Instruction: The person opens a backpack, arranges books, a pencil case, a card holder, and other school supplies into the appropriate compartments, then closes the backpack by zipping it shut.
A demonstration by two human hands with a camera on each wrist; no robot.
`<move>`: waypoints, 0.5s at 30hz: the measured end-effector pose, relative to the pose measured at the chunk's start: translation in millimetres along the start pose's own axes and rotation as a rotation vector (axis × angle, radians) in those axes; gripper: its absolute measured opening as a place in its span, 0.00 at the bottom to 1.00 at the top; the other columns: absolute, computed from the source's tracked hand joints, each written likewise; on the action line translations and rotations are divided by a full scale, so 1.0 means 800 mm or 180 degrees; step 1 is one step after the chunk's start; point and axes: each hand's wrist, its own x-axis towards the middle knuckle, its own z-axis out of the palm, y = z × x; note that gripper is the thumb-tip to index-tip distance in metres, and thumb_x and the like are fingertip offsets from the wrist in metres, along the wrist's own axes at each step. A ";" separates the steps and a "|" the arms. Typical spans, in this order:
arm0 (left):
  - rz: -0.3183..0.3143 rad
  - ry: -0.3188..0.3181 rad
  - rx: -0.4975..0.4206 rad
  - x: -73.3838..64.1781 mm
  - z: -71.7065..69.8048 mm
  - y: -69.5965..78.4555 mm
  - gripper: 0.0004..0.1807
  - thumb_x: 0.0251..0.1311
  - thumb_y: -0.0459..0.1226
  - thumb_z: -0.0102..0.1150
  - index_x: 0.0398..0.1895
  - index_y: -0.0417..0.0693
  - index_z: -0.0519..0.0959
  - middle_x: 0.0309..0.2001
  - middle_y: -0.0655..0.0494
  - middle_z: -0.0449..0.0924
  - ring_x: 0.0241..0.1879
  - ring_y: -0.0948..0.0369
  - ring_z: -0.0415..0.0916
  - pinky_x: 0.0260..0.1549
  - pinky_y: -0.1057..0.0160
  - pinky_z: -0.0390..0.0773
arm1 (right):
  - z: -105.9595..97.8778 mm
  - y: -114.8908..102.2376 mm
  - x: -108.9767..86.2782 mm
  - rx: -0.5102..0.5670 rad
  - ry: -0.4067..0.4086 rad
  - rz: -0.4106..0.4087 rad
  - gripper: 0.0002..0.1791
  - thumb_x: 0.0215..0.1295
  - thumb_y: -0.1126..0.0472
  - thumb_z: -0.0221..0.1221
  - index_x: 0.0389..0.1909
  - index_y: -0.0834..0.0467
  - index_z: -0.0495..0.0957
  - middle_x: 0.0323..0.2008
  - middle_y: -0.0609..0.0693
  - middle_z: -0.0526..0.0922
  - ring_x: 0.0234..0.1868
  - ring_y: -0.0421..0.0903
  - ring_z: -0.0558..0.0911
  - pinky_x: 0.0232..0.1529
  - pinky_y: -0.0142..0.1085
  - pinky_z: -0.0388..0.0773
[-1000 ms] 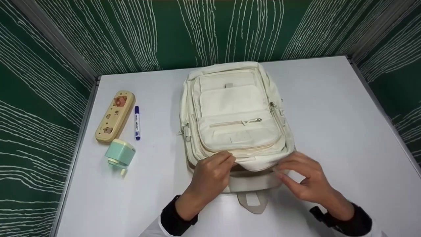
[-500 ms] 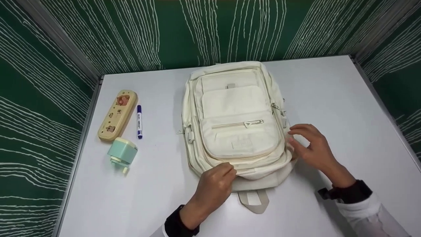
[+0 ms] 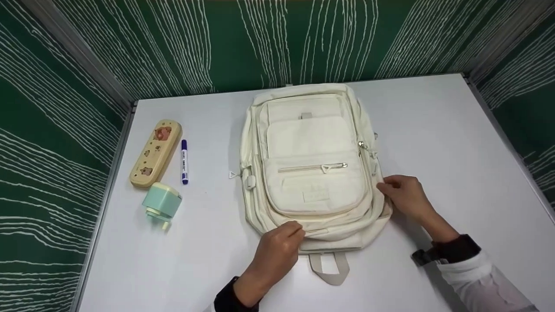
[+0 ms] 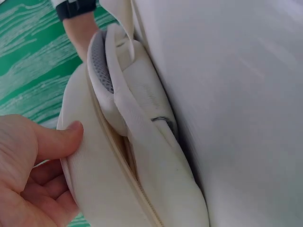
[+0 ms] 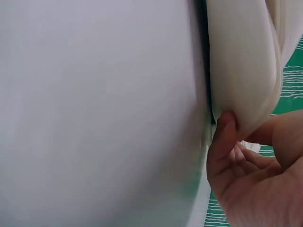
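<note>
A cream backpack point(image 3: 310, 136) lies on the table with its front pockets up and its grey top loop point(image 3: 340, 268) toward me. My left hand point(image 3: 277, 249) pinches the near edge of its front, thumb on the fabric in the left wrist view. A long zipper point(image 4: 142, 191) runs beside that thumb, with a narrow gap along part of it. At the bag's right side, the thumb and a finger of my right hand point(image 3: 409, 199) pinch the side edge. Whether a zipper pull is between them is hidden in the right wrist view.
Toward the left of the white table point(image 3: 451, 130) lie a yellow pencil case point(image 3: 149, 160) with bear pictures, a blue-capped marker point(image 3: 184, 162) and a mint-green pencil sharpener point(image 3: 161, 201) with a crank. Green walls point(image 3: 243, 43) with white streaks enclose the table.
My right hand has moved from the bag's near right corner up along its right side and now pinches there. The dark opening at the near end has closed up; my left hand keeps its hold.
</note>
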 end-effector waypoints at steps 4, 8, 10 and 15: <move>-0.0185 -0.0015 -0.0023 -0.007 -0.007 -0.013 0.17 0.47 0.13 0.66 0.34 0.39 0.88 0.37 0.54 0.85 0.39 0.63 0.86 0.39 0.74 0.82 | 0.002 -0.001 -0.015 0.0045 -0.0093 0.0082 0.19 0.75 0.57 0.62 0.50 0.72 0.83 0.29 0.53 0.83 0.25 0.41 0.77 0.24 0.33 0.74; -0.0221 0.0056 0.0071 -0.012 -0.015 -0.030 0.17 0.45 0.13 0.68 0.35 0.38 0.88 0.38 0.53 0.85 0.39 0.61 0.86 0.40 0.70 0.84 | 0.007 -0.003 -0.032 0.0035 -0.0208 0.0167 0.16 0.73 0.57 0.64 0.45 0.69 0.84 0.27 0.51 0.83 0.24 0.43 0.78 0.24 0.34 0.74; -0.0220 0.0107 0.0129 -0.014 -0.018 -0.040 0.17 0.44 0.13 0.69 0.35 0.37 0.88 0.38 0.53 0.86 0.40 0.60 0.87 0.40 0.68 0.84 | 0.012 -0.005 -0.039 0.0018 -0.0276 0.0201 0.15 0.73 0.56 0.64 0.42 0.67 0.85 0.26 0.50 0.83 0.24 0.44 0.78 0.24 0.34 0.74; -0.0294 0.0165 0.0285 -0.017 -0.028 -0.065 0.17 0.44 0.12 0.68 0.35 0.35 0.88 0.40 0.48 0.87 0.44 0.54 0.87 0.44 0.63 0.85 | 0.026 -0.015 -0.055 -0.0007 -0.0439 0.0204 0.11 0.71 0.58 0.65 0.33 0.62 0.86 0.22 0.50 0.84 0.22 0.45 0.79 0.23 0.33 0.74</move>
